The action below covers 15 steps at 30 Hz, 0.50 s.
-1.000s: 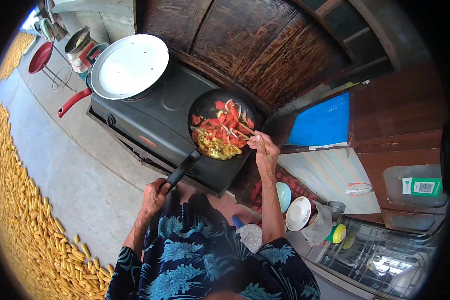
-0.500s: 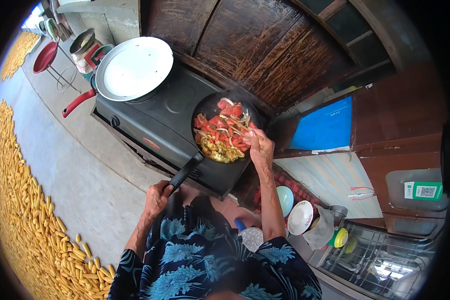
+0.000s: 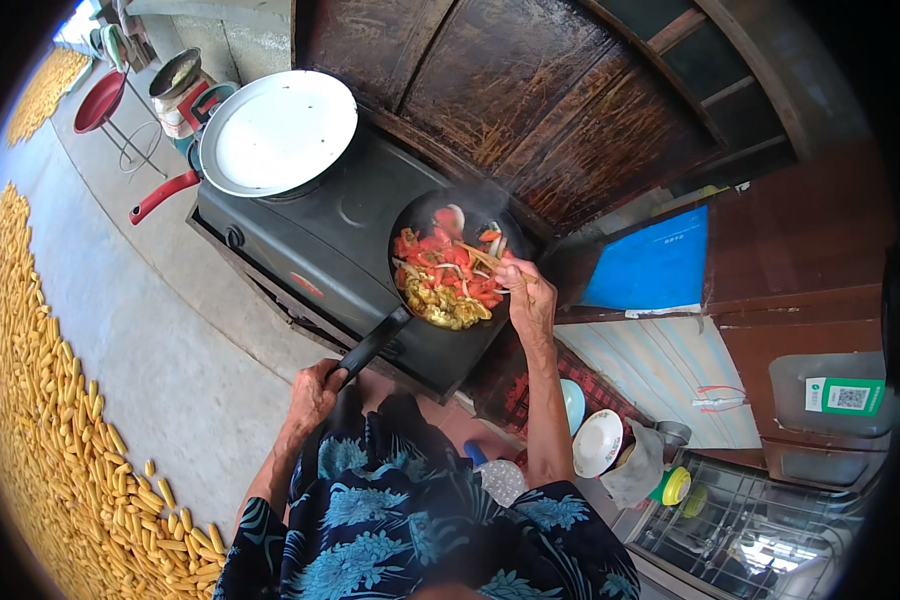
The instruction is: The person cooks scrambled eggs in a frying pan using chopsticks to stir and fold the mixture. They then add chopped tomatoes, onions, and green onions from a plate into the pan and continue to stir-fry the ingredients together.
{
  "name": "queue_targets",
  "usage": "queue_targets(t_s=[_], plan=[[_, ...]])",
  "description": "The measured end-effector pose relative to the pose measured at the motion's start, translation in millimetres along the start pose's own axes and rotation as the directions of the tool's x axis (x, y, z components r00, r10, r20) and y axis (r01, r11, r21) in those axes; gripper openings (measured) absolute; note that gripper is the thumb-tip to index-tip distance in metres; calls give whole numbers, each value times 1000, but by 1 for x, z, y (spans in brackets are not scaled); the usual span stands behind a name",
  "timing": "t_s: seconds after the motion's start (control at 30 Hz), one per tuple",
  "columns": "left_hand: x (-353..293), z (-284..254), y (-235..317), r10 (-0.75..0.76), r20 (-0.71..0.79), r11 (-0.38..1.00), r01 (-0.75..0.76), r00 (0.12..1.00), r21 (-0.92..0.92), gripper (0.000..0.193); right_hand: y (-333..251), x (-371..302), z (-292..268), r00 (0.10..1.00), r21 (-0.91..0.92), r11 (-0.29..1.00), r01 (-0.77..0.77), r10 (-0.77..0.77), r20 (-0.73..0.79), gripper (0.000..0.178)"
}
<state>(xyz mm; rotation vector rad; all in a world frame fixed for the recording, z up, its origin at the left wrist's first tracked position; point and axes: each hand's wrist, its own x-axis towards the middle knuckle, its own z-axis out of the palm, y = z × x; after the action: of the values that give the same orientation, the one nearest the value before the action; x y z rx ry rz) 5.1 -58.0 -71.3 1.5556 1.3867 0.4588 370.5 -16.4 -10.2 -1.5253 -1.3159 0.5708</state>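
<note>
A dark frying pan [image 3: 406,215] sits on the right part of the stove, its long black handle reaching toward me. My left hand [image 3: 316,393] is closed around the end of that handle. In the pan lie red tomato pieces [image 3: 432,250] with pale onion-like strips, and yellow scrambled egg [image 3: 448,307] on the near side. My right hand [image 3: 532,295] pinches a pair of wooden chopsticks [image 3: 478,254], whose tips are in among the tomato at the far side. Faint steam rises there.
On the grey stove [image 3: 270,240], a large white lid [image 3: 278,133] covers a red-handled pan at the left. Corn cobs [image 3: 80,440] spread over the floor at left. Bowls [image 3: 598,443] stand at right by a wooden cabinet [image 3: 790,250]. A scratched wooden panel [image 3: 500,90] rises behind.
The chopsticks have moved among the tomato toward the far side of the pan, shifting some pieces. My right hand has shifted slightly right; the left keeps its hold on the handle.
</note>
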Motion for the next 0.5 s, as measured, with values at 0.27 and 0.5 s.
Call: queue_targets(t_s=[0.27, 0.5], plan=[[0, 4, -5, 44, -30, 999, -44, 999, -13, 24, 8, -4, 37, 992, -79, 991, 112, -107, 70, 21], [0, 3, -6, -12, -6, 999, 12, 1000, -30, 24, -30, -23, -11, 974, 90, 994, -59, 77, -212, 20]])
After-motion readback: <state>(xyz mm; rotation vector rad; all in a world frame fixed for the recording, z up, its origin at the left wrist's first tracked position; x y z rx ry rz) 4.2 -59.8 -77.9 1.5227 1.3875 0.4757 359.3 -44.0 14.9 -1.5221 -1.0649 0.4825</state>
